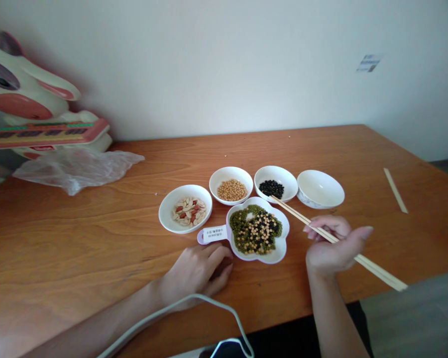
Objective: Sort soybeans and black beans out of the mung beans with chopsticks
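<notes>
My right hand (332, 243) grips a pair of wooden chopsticks (302, 219). Their tips are at the near rim of a white bowl with black beans (272, 189). Close to the dish, my left hand (199, 271) rests on the table, loosely curled with thumb and fingers apart and nothing visible in it. Between my hands lies a flower-shaped dish (282, 248) with a labelled handle (214, 233), holding mixed green, black and yellow beans. Behind it are a bowl of yellow soybeans (232, 190) and a bowl of peanuts (188, 211). A fourth white bowl (321, 188) has nothing in it.
At the left, a toy keyboard with an animal head (48, 109) stands by the wall, a clear plastic bag (82, 166) before it. A pale paper strip (395, 191) lies on the wooden table (97, 238) at the right. A white cable (194, 297) loops in front of my left forearm.
</notes>
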`<state>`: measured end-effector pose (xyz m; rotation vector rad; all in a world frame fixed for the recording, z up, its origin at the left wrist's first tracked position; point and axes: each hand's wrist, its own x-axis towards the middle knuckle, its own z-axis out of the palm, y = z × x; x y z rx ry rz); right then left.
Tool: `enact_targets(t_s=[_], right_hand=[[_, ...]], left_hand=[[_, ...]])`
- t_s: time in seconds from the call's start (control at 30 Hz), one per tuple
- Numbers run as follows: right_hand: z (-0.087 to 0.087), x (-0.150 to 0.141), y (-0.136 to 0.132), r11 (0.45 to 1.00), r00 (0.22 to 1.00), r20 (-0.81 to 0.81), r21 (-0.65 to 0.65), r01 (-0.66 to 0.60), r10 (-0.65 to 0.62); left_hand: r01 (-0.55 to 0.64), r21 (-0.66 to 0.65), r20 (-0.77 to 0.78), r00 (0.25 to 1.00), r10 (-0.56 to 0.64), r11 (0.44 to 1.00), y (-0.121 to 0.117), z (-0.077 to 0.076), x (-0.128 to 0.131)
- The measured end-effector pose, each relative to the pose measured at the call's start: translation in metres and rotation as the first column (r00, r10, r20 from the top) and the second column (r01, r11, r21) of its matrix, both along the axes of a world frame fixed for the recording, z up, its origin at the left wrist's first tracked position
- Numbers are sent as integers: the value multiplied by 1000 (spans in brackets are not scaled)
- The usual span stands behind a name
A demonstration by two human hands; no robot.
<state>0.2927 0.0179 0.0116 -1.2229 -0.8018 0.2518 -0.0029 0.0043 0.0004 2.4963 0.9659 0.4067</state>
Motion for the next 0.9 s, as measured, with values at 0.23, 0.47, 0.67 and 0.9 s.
enact_targets(t_s=[0.23,0.47,0.67,0.9], right_hand=[[1,-3,2,999,999,1,-13,-44,44],[-1,-6,1,991,991,24,-44,-130,131],[0,-10,0,984,985,54,-73,-161,165],[-3,-11,-1,977,977,57,-71,-203,207]], left_hand=[[11,-4,-1,1000,-11,1000,1,4,0],[9,-2,-5,1000,-9,1000,0,2,0],[7,4,0,1000,-7,1000,1,0,0],[15,1,2,1000,-15,1000,0,0,-1]])
